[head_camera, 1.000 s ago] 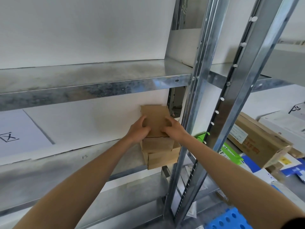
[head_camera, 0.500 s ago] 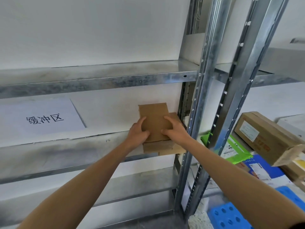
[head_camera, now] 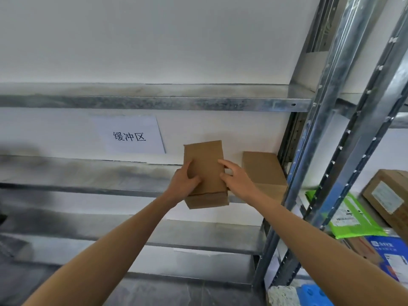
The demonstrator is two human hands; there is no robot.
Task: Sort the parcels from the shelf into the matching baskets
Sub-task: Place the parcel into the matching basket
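Two hands on a small brown box (head_camera: 206,171) at the shelf front

The left hand (head_camera: 183,186) grips the box's left side from 9 o'clock, thumb curled over its top face; the right hand (head_camera: 238,181) touches the right edge from 3 o'clock, index finger and thumb laid nearly straight. The box sits over the front lip of the middle shelf (head_camera: 88,173), with a second brown box (head_camera: 262,171) on the shelf at its 3 o'clock and a paper sign (head_camera: 130,135) at 10 o'clock

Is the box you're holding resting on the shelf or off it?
Off it: the box hangs past the shelf edge, gripped by the left hand, right hand touching.
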